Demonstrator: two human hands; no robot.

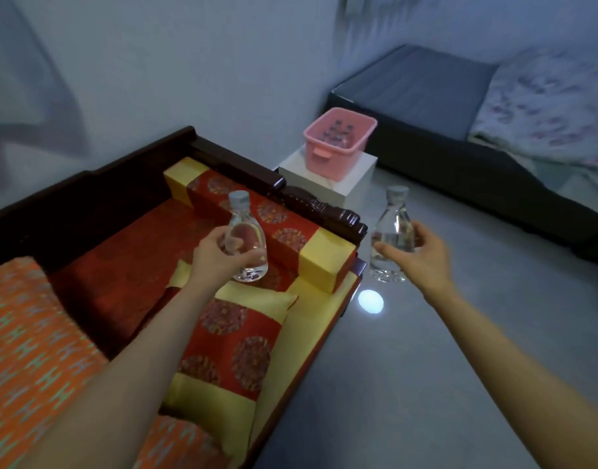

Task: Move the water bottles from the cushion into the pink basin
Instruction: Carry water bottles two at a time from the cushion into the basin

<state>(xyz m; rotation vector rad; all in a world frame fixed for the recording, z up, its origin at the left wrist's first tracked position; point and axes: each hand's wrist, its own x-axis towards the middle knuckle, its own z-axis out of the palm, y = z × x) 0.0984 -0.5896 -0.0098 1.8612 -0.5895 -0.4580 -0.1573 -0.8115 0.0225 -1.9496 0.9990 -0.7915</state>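
The left hand [216, 252] grips one upright water bottle [245, 238] above the cushion [230, 336]; the right hand [423, 252] grips another bottle [390, 235]. The pink basin [338, 143] sits far off.

Plain pale walls [189, 62] w/ a bluish tint, pretty dim room tbh. Grey glossy floor [426, 350] w/ one bright light reflection [370, 301] on it. Dark carved wood sofa frame [88, 198] on the left, orange patterned fabric [30, 350] at its near end. Small white cube counter [355, 184] btwn sofa and a low dark bed [426, 86], floral blanket [554, 106] on top.
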